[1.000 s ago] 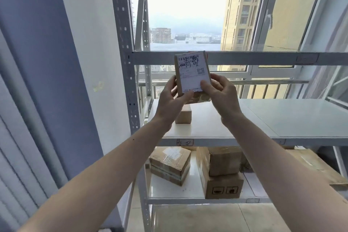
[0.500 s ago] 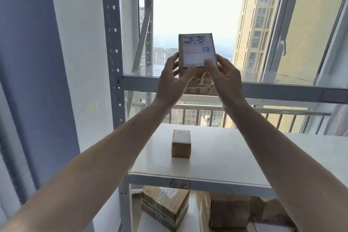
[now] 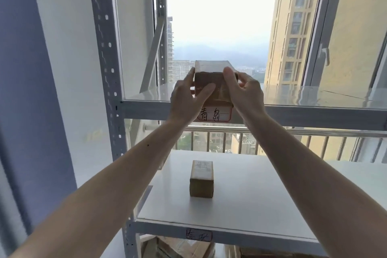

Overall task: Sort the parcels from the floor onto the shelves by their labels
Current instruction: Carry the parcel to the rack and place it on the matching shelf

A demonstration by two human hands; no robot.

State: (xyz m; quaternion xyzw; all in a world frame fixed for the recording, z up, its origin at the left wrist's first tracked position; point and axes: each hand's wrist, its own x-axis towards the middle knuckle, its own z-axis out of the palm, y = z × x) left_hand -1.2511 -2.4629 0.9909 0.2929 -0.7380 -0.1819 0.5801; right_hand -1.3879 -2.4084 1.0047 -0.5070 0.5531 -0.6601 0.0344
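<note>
Head view — the left hand (image 3: 184, 100) and right hand (image 3: 245, 94) each grasp the brown parcel (image 3: 211, 84) at the upper shelf (image 3: 314, 98) edge.

Upper shelf (image 3: 314, 95) bare beyond parcel (image 3: 211, 86)

both arms raised, left hand (image 3: 185, 98) and right hand (image 3: 245, 94) gripping, thumbs forward

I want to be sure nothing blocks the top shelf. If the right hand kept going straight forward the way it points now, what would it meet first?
Probably nothing solid soon. The right hand grips the parcel at the front edge of the top shelf, whose surface beyond looks bare back to the window. Depth is hard to judge.
</note>
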